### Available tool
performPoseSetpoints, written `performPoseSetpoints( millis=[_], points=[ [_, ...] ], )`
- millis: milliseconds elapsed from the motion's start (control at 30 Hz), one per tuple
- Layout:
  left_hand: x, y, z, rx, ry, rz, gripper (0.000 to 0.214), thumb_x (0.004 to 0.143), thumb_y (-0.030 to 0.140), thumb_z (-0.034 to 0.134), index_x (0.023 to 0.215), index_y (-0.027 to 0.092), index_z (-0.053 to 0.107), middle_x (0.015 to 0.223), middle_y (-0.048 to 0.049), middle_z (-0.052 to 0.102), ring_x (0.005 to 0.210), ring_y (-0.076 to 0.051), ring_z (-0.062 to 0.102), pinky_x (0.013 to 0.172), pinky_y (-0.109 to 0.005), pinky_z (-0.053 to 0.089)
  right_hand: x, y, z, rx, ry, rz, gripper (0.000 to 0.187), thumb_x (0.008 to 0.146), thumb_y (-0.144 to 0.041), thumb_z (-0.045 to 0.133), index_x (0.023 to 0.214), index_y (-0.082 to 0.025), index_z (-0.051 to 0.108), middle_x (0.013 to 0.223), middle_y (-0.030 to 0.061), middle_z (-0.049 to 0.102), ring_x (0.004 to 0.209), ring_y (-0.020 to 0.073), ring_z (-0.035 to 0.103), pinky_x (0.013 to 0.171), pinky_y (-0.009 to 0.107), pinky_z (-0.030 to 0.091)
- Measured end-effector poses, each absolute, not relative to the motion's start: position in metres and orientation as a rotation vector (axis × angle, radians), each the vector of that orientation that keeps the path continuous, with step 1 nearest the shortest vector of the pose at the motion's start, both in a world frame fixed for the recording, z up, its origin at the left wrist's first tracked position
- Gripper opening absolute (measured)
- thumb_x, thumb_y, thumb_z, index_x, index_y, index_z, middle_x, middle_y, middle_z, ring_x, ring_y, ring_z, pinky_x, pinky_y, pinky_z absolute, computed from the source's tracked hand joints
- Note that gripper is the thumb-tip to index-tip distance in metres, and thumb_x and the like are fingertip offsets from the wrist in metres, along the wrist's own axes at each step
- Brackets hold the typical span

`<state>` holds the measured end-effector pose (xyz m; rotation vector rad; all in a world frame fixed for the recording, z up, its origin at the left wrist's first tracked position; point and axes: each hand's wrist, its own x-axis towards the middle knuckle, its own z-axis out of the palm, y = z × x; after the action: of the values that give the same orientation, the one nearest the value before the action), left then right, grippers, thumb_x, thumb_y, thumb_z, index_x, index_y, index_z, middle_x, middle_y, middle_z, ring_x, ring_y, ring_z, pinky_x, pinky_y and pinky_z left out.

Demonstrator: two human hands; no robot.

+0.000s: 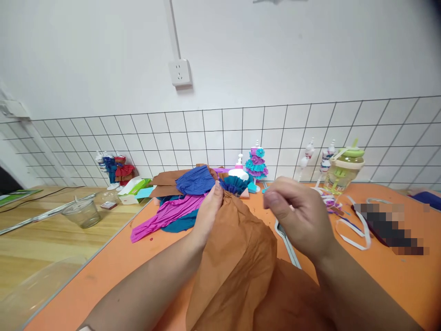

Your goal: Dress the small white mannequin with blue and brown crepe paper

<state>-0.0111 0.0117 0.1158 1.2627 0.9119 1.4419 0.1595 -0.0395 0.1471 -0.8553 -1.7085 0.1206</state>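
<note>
My left hand [210, 209] is closed on the gathered upper edge of a large brown crinkled sheet [237, 248], thin like paper or cloth. The sheet hangs toward me in folds and spreads out at the lower right. To the right of it, my right hand [299, 214] is raised above the orange mat with its fingers curled in and the thumb pressed to them. Whatever those fingers hold, if anything, is hidden. Just beyond my left hand lie a blue pleated piece [196, 180] and a magenta crinkled piece [172, 216].
Small dressed figures stand along the tiled wall, one in purple and teal ruffles [257, 163]. A green-lidded cup [344, 170], white ribbon [354, 234] and a grey long-handled tool [287, 241] lie right. At left are a clear plastic cup [82, 214] and a tissue pack [136, 189].
</note>
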Motion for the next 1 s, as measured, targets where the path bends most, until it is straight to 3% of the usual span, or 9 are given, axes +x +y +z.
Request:
performPoseSetpoints(
  millis=[200, 433, 533, 667, 800, 1000],
  points=[
    [-0.015, 0.002, 0.125, 1.446, 0.900, 1.548, 0.057, 0.082, 0.067, 0.053, 0.114, 0.022, 0.062, 0.108, -0.0041, 0.070, 0.106, -0.024, 0.062, 0.092, -0.031, 0.046, 0.148, -0.033, 0.143, -1.078, -1.856, 0.629, 0.032, 0.086, -0.052, 0.059, 0.084, -0.021, 0.061, 0.087, 0.0016, 0.064, 0.082, 0.0185, 0.059, 0.069, 0.030, 0.045],
    [-0.012, -0.001, 0.128, 1.314, 0.860, 1.536, 0.053, 0.080, 0.066, 0.057, 0.106, 0.020, 0.066, 0.095, -0.0027, 0.072, 0.090, -0.021, 0.065, 0.082, -0.030, 0.049, 0.145, -0.026, 0.138, -0.931, -1.660, 0.975, 0.031, 0.081, -0.041, 0.066, 0.070, -0.020, 0.047, 0.064, -0.0059, 0.050, 0.059, 0.0100, 0.048, 0.053, 0.022, 0.036],
    [-0.009, -0.007, 0.129, 1.119, 0.803, 1.369, 0.054, 0.080, 0.066, 0.058, 0.102, 0.018, 0.068, 0.089, -0.0052, 0.073, 0.083, -0.023, 0.068, 0.077, -0.033, 0.051, 0.145, -0.026, 0.139, -0.954, -1.626, 0.805, 0.020, 0.080, -0.038, 0.068, 0.078, -0.020, 0.058, 0.065, -0.0044, 0.055, 0.059, 0.0112, 0.050, 0.052, 0.023, 0.036],
    [-0.006, -0.009, 0.127, 1.008, 0.738, 1.215, 0.054, 0.079, 0.066, 0.060, 0.099, 0.017, 0.069, 0.084, -0.0067, 0.074, 0.078, -0.025, 0.070, 0.074, -0.036, 0.052, 0.146, -0.032, 0.142, -0.992, -1.615, 0.453, 0.009, 0.078, -0.030, 0.070, 0.080, -0.022, 0.071, 0.074, 0.0006, 0.070, 0.068, 0.0158, 0.061, 0.058, 0.026, 0.044],
    [-0.006, -0.004, 0.125, 1.004, 0.726, 1.271, 0.053, 0.077, 0.063, 0.064, 0.100, 0.016, 0.069, 0.080, -0.0054, 0.074, 0.075, -0.023, 0.070, 0.073, -0.034, 0.053, 0.146, -0.042, 0.147, -0.942, -1.688, 0.273, 0.006, 0.080, -0.026, 0.069, 0.079, -0.024, 0.074, 0.074, 0.0001, 0.073, 0.065, 0.0164, 0.064, 0.059, 0.027, 0.048],
    [-0.006, -0.002, 0.122, 0.984, 0.615, 1.219, 0.050, 0.080, 0.060, 0.064, 0.105, 0.018, 0.067, 0.095, -0.0076, 0.075, 0.090, -0.025, 0.071, 0.084, -0.037, 0.054, 0.147, -0.046, 0.147, -0.953, -1.671, 0.101, 0.005, 0.080, -0.023, 0.069, 0.079, -0.026, 0.073, 0.076, -0.0021, 0.075, 0.067, 0.0149, 0.067, 0.060, 0.025, 0.050]
  ],
)
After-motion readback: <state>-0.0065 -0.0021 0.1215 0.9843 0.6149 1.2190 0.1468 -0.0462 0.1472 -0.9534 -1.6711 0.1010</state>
